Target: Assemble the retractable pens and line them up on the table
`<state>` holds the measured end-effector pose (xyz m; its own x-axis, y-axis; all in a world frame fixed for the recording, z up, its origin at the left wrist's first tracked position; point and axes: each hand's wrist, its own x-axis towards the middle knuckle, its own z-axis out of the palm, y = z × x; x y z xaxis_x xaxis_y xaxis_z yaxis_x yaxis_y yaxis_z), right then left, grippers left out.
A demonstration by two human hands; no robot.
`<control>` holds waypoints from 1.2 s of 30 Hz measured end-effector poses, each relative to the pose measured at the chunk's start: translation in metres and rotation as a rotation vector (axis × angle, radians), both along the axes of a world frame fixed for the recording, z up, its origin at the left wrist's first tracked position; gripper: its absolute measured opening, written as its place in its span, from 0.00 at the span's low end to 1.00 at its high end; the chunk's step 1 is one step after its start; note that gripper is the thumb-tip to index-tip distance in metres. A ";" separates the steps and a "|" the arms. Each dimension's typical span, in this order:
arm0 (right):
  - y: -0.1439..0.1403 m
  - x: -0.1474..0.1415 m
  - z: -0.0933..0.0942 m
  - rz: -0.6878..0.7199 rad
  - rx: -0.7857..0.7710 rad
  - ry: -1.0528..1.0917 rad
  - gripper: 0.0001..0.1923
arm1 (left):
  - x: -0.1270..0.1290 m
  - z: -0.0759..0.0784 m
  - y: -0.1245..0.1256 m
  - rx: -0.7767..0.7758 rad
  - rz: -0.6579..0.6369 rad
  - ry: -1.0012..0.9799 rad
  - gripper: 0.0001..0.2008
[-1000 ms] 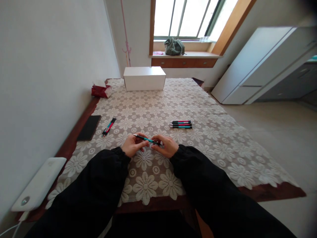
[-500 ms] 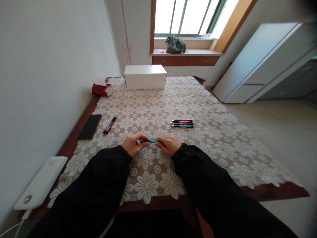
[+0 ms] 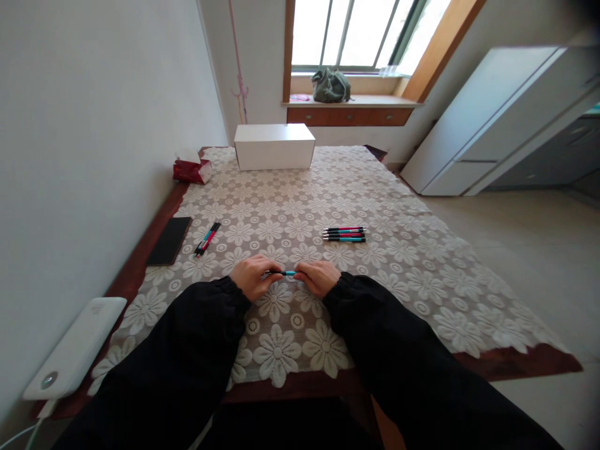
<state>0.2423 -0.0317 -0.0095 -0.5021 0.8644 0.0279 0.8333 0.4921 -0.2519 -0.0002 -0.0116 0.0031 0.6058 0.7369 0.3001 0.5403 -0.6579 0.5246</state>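
in the head view, your left hand (image 3: 253, 277) and right hand (image 3: 319, 277) meet low over the white floral lace tablecloth (image 3: 412, 281), fingers of each closed on one end of a slim teal-and-black pen (image 3: 287, 273), held level between them so both ends are braced. three similar pens (image 3: 344, 234) lie side by side beyond your right hand; two more pens (image 3: 207, 239) rest near the black phone (image 3: 169, 240) on your left.
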 end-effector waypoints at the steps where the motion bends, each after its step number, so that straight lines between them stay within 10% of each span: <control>1: 0.000 0.000 -0.001 0.008 0.011 0.008 0.13 | 0.000 0.000 0.000 -0.012 0.002 0.001 0.07; 9: 0.001 0.003 -0.010 0.041 0.076 0.103 0.11 | 0.001 0.005 0.001 -0.076 0.044 0.072 0.20; 36: -0.001 0.001 -0.008 0.056 0.115 0.209 0.11 | 0.004 0.003 0.001 -0.060 -0.009 0.014 0.10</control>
